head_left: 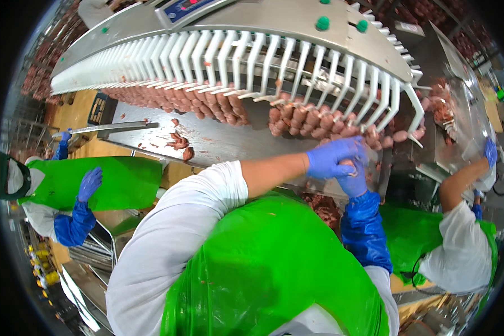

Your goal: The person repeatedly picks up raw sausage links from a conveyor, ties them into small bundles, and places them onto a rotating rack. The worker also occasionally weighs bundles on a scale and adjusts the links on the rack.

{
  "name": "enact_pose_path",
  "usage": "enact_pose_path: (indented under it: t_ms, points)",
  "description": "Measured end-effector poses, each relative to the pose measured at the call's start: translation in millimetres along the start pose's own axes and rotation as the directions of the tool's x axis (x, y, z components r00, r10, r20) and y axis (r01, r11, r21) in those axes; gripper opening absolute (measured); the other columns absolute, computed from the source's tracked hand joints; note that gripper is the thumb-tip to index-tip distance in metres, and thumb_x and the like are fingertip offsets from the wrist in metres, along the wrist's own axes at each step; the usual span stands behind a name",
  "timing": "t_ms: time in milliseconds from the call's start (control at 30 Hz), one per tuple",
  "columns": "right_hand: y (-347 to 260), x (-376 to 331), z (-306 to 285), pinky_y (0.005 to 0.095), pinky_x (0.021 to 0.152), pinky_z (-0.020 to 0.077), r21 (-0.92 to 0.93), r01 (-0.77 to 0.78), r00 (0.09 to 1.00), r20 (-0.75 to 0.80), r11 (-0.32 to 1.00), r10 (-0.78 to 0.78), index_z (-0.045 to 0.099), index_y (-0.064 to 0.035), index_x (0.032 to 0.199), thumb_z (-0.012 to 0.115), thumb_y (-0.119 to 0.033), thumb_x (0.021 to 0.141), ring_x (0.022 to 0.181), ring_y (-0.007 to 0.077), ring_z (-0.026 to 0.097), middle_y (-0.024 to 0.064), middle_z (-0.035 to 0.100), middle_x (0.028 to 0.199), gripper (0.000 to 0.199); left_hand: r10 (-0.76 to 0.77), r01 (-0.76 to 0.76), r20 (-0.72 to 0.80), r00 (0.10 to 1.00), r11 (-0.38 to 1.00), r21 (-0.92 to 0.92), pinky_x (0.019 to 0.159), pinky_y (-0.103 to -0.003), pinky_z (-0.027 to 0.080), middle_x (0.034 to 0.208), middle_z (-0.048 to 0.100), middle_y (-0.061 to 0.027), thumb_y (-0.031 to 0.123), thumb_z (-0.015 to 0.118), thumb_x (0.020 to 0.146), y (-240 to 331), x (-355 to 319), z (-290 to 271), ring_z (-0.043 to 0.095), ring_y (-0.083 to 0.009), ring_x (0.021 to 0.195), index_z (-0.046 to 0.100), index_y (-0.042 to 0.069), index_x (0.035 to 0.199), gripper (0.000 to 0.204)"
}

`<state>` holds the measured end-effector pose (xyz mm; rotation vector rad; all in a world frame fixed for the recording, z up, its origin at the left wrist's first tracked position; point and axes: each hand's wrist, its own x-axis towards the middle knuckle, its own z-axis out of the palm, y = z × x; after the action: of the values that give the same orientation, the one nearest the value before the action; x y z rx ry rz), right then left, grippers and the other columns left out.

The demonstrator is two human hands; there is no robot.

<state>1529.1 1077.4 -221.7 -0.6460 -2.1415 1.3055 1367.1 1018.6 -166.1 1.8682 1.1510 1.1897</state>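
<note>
I stand at a long machine with white hooks (226,53), and the sausages (311,120) are in front of me, at about two o'clock, in a thick bunch that seems to hang from the hooks. Between eleven and twelve o'clock there is a second, longer group of sausages (199,105), also under the hooks. My left hand (331,158) and my right hand (353,178), both in blue gloves, meet at three o'clock, close to the lower edge of the near bunch. The fingers are bent together about a small pink piece (347,164), but I cannot tell which hand really grips it, because one glove partly covers the other. As I judge it, the larger part of the hanging is done: both groups look loaded. What is left, I think, is this piece between my hands, and perhaps the gap at twelve o'clock, where the hooks show no sausages below them. Some meat scraps (178,141) at ten o'clock lie on the metal table (229,140), so I would say tidying is also not finished. At four o'clock, below my hands, there is a heap of red meat (322,210), partly hidden by my apron (274,257); its purpose I cannot tell.
</note>
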Motion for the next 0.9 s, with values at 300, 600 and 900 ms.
enact_pose_path:
  t_ms: [300,600,900]
  points:
    - [-11.4,-39.2,-48.8,0.0452,0.09,0.0487,0.498,-0.494,0.854,0.433,0.713,0.289,0.06,-0.0035,0.085,0.056,-0.024,0.095,0.095,0.0278,0.065,0.0119,0.066,0.095,0.023,-0.497,0.684,0.573,0.652,0.711,-0.162,0.069,-0.031,0.055,0.081,0.071,-0.0087,0.022,0.058,0.096,-18.4,-20.6,-26.2,0.067,-0.0167,0.068,0.067,-0.001,0.095,0.025]
    - [43.5,6.1,10.7,0.0456,0.083,0.0521,-0.829,-0.023,0.938,0.175,0.559,0.298,0.069,-0.0104,0.089,0.057,-0.015,0.087,0.087,0.0372,0.067,0.0138,0.071,0.09,0.013,-0.736,0.902,0.579,0.351,0.432,0.002,0.062,-0.031,0.055,0.089,0.068,-0.0118,0.022,0.053,0.098,28.9,-77.4,-76.1,0.068,-0.018,0.072,0.064,0.001,0.091,0.024]
    - [152.0,54.3,44.1,0.0417,0.089,0.0497,-0.369,0.103,0.994,0.082,0.924,-0.078,0.063,-0.0053,0.116,0.054,-0.021,0.096,0.1,0.0348,0.064,0.0184,0.067,0.11,0.027,-0.661,0.592,0.321,0.679,0.234,-0.771,0.064,-0.029,0.057,0.132,0.057,-0.0115,0.026,0.06,0.091,26.3,-87.3,-78.3,0.067,-0.0162,0.081,0.061,-0.008,0.118,0.044]
